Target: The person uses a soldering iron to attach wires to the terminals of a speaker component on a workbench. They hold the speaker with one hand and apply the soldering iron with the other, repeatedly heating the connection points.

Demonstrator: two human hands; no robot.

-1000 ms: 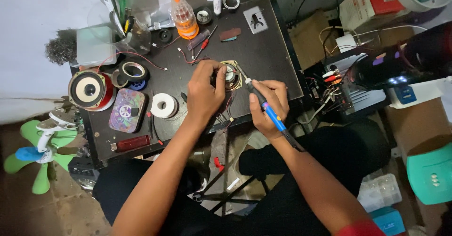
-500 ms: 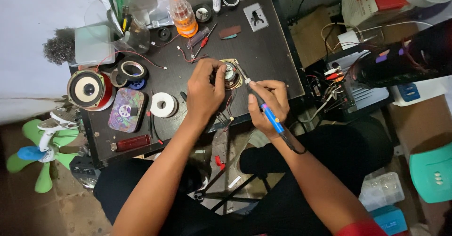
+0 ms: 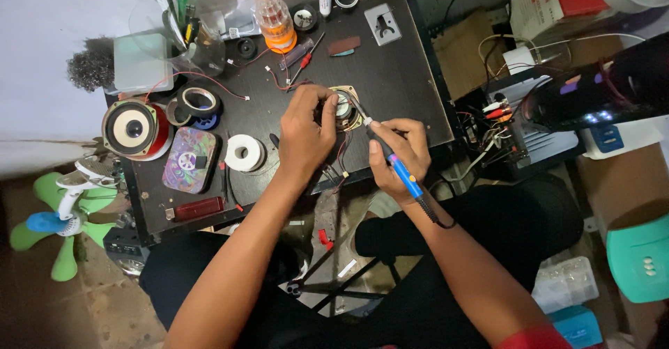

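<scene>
Since half a second earlier almost nothing had shifted: both our hands stayed on the same spot, the iron only a shade steeper. The small speaker [image 3: 343,107] sat near the middle of the dark table [image 3: 411,77], magnet side up as far as we could tell, pinned under our left hand [image 3: 304,134], whose fingers curled over its rim. Our right hand [image 3: 403,152] was closed around the blue-handled soldering iron [image 3: 391,161], tip resting at the speaker's right edge.

We judged the speaker light but dense at the magnet, with a stiff metal frame and a fragile cone; best held by the frame rim, as it was, never by the cone or the thin leads. The iron was rigid and hot at the tip, so we gripped the handle only.

The left hand hid most of the speaker, so the terminals and the joint itself could not be made out. Red wires [image 3: 341,157] trailing off the table edge were partly covered too. Nearby lay a white solder spool [image 3: 244,152], a tape roll [image 3: 198,100], a larger speaker [image 3: 129,127] and an orange bottle [image 3: 274,18].
</scene>
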